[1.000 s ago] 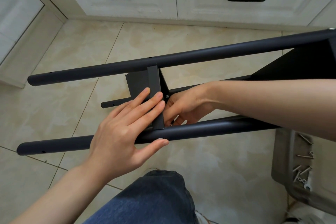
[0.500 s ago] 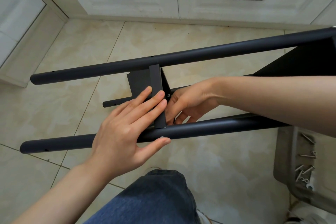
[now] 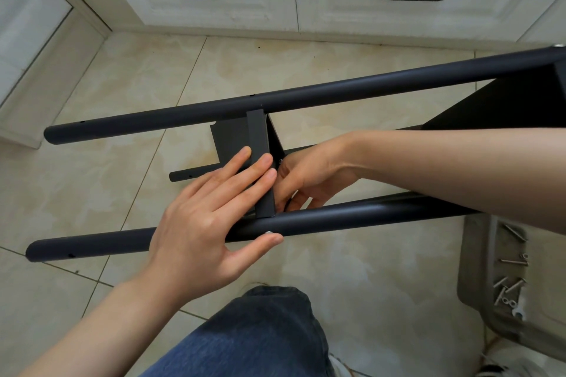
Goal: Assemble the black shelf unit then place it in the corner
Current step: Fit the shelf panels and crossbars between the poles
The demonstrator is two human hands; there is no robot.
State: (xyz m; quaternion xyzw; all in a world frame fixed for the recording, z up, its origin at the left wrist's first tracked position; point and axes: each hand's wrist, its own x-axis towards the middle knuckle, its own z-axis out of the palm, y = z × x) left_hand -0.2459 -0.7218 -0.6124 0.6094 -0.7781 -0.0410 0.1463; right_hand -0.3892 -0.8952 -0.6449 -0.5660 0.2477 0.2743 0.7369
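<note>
- Left hand lies flat, fingers straight and slightly spread, on the shelf panel and its folded front edge. Its thumb presses the near pole just beside a silver screw head.
- Left of the shelf panel, the far pole and the near pole end over the tiled floor. A third pole pokes out from under the left hand, the rest of it hidden.
- The shelf panel stands on edge between the far and near poles, touching both.
- Just right of the shelf panel, the right hand reaches in with fingers curled down behind the folded edge. Whether they grip anything cannot be told.
- Farther right, a second black panel is cut off by the frame.
- Right of the shelf panel and nearer the person, a grey tray holds loose screws, and the right forearm partly covers it.
- Nearest the person, a denim knee is cropped at the bottom.
</note>
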